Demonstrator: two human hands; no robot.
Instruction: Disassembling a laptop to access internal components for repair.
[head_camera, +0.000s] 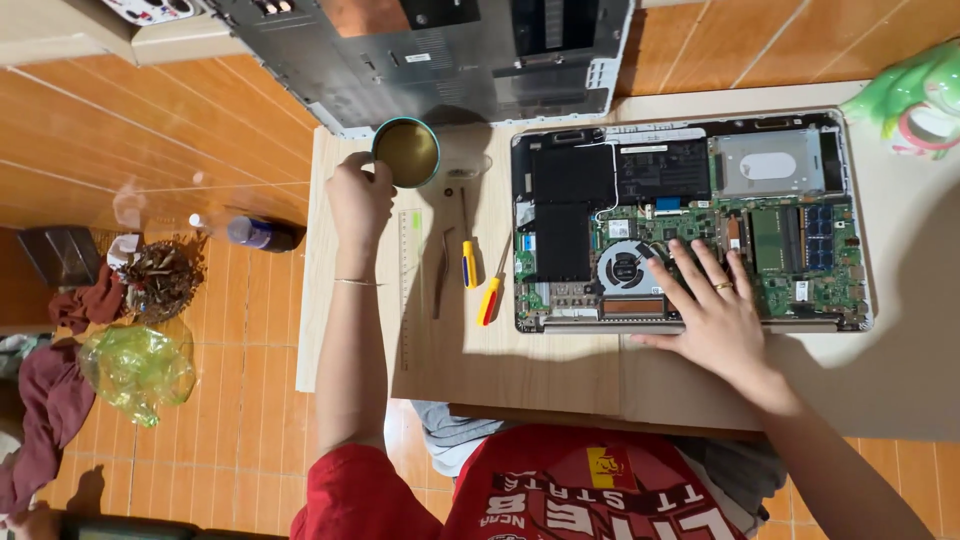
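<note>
Two hands work at a low wooden table (560, 375); the left hand (358, 200) rests against the rim of a small round teal tin (406, 153) near the far left corner, fingers curled at its side, though I cannot tell whether they clasp it; the tin looks light, rigid and smooth, best taken around its wall; the right hand (712, 310) lies flat, fingers spread, grasping nothing, on the opened laptop (690, 220), whose bare circuit board seems fragile; two yellow-handled screwdrivers (478, 280) lie between.

Warm indoor light, soft shadows under arms; sharp focus, slight edge distortion
</note>
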